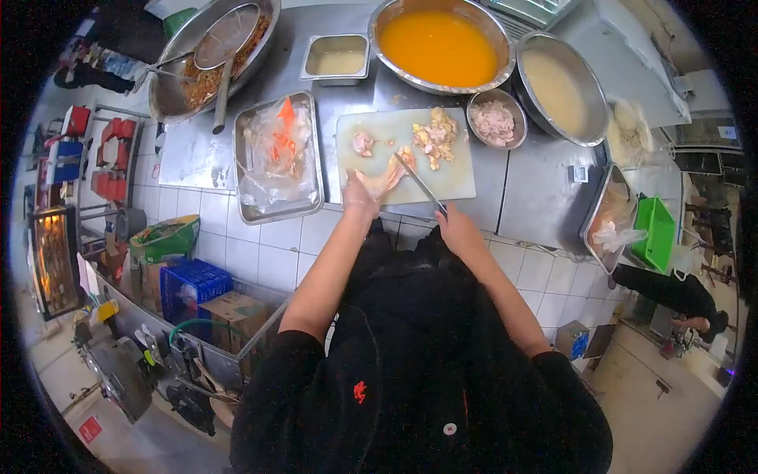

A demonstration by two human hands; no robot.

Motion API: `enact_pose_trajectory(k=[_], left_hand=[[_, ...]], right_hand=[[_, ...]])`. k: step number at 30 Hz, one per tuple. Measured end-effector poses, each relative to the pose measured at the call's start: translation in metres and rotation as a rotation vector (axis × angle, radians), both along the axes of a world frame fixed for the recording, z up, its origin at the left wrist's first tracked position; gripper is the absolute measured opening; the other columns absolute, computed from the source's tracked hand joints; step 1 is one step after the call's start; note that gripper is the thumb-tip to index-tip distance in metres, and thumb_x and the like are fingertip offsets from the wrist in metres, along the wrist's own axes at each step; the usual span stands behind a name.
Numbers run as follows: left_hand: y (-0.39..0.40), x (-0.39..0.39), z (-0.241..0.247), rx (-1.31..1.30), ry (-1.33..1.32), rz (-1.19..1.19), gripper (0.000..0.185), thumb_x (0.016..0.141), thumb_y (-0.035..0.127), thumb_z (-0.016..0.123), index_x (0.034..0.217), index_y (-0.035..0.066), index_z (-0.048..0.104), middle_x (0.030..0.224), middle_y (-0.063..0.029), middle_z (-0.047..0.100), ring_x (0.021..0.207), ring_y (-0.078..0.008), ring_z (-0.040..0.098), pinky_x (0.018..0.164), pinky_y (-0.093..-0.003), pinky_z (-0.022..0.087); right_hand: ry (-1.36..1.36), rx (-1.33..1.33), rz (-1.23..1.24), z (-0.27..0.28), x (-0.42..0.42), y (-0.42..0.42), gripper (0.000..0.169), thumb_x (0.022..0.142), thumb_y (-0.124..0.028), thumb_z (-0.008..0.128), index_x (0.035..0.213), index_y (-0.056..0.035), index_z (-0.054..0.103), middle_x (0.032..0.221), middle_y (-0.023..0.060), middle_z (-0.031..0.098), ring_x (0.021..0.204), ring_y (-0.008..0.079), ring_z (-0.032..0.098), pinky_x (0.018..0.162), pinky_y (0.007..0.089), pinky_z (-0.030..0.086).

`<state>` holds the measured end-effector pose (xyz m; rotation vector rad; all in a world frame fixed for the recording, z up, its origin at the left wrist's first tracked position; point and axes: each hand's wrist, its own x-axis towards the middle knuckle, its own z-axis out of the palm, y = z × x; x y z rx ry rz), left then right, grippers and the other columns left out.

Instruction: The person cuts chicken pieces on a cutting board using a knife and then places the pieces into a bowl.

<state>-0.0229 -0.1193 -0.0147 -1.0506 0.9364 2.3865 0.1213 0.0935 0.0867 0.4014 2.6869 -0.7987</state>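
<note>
On a white cutting board [355, 163] lies a piece of raw poultry [389, 178], its near left end gripped in my left hand [360, 194]. My left hand seems to have a thin clear glove on it. In my right hand [459, 228] is the dark handle of a kitchen knife [420, 182]. The blade slants up and left, with its tip on or just above the far end of the meat. Beyond it sits a heap of yellowish skin and fat trimmings [435, 137]. A small pink lump of meat [362, 144] rests at the board's left.
Left of the board stands a steel tray [320, 178] with plastic bags. A small bowl of pale meat pieces [518, 139] touches the right side. Behind are a basin of orange liquid [438, 47], a bowl of cloudy liquid [556, 89] and a square pan [339, 76]. A person [681, 299] is at far right.
</note>
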Motion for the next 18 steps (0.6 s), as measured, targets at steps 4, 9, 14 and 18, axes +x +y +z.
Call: enact_pose_trajectory(k=[4, 9, 14, 18], left_hand=[[-0.004, 0.001, 0.009, 0.094, 0.046, 0.019, 0.06, 0.11, 0.049, 0.028, 0.155, 0.01, 0.032, 0.154, -0.0105, 0.044, 0.135, -0.0339, 0.05, 0.111, -0.0473, 0.046], [0.015, -0.004, 0.082, 0.201, 0.018, -0.004, 0.061, 0.109, 0.055, 0.023, 0.157, 0.018, 0.031, 0.157, -0.0079, 0.041, 0.138, -0.0364, 0.048, 0.112, -0.056, 0.043], [0.021, -0.017, 0.046, 0.255, 0.097, 0.012, 0.061, 0.108, 0.057, 0.02, 0.154, 0.021, 0.037, 0.155, -0.0069, 0.043, 0.135, -0.0382, 0.049, 0.109, -0.0614, 0.041], [0.032, -0.022, 0.095, 0.228, 0.087, -0.055, 0.066, 0.108, 0.059, 0.016, 0.157, 0.017, 0.028, 0.155, -0.0142, 0.038, 0.141, -0.0425, 0.041, 0.112, -0.0645, 0.039]], right_hand=[[0.016, -0.045, 0.031, 0.02, 0.001, 0.004, 0.035, 0.104, -0.034, 0.051, 0.106, 0.0, 0.054, 0.083, 0.0255, 0.069, 0.08, 0.0486, 0.066, 0.071, 0.0589, 0.051], [-0.119, 0.058, 0.114, 0.026, 0.016, 0.001, 0.033, 0.104, -0.033, 0.052, 0.108, -0.0009, 0.053, 0.085, 0.0262, 0.069, 0.083, 0.0482, 0.067, 0.073, 0.0596, 0.052], [-0.247, 0.117, 0.094, 0.014, 0.005, -0.013, 0.031, 0.103, -0.032, 0.052, 0.11, -0.0016, 0.052, 0.095, 0.0275, 0.07, 0.09, 0.0478, 0.068, 0.078, 0.0595, 0.052], [-0.272, 0.117, 0.041, 0.002, -0.003, -0.006, 0.03, 0.104, -0.031, 0.051, 0.112, -0.0017, 0.051, 0.098, 0.0272, 0.07, 0.094, 0.0473, 0.068, 0.081, 0.0596, 0.052]])
